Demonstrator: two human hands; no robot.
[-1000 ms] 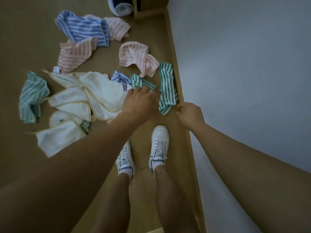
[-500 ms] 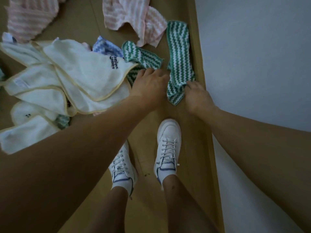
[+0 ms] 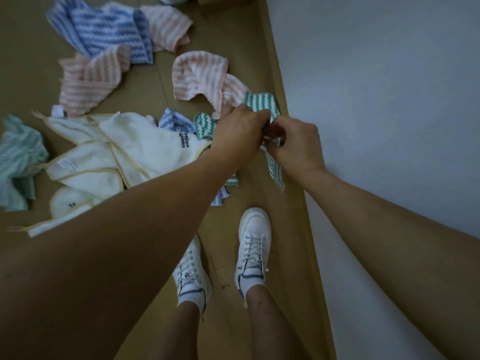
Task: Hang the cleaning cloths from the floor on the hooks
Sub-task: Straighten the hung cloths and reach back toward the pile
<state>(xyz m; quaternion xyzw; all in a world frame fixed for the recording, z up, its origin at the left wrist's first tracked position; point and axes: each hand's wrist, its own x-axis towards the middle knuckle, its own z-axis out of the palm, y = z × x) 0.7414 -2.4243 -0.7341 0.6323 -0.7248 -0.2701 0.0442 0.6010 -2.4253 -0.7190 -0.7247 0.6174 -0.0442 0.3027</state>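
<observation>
Two white lace-up sneakers point(image 3: 253, 245) nearest, standing on the tan wooden floor point(image 3: 228, 48) beside the wood skirting along the grey-white wall point(image 3: 376, 87); small dark marks on the tongues, not readable.

Left hand point(image 3: 237, 136) and right hand point(image 3: 296, 146) meet above the floor, both on the green-and-white zigzag-striped cloth point(image 3: 274, 172). Fingers of both curled, pinching the cloth where the hands touch. One end of it hangs below the right hand; the other end shows just past the hands, near the skirting. Exact pinch point hidden by knuckles.

Left of the hands: pile of cream cloths with yellow trim point(image 3: 124, 154) on the floor. Top one carries two lines of dark embroidered text, too small to read. A lower one has a white sewn label, another a small dark mark, both illegible.

Small blue-and-white striped cloth point(image 3: 174, 120) pokes out between the cream pile and the green cloth. Pale teal striped cloth point(image 3: 18, 157) at the left edge of the floor.

Further out: pink-and-white striped cloth point(image 3: 202, 76) just past the hands, a second pink striped cloth point(image 3: 91, 81) to its left, large blue-and-white striped cloth point(image 3: 104, 32) at the far end with a third pink cloth point(image 3: 168, 27) touching it.
</observation>
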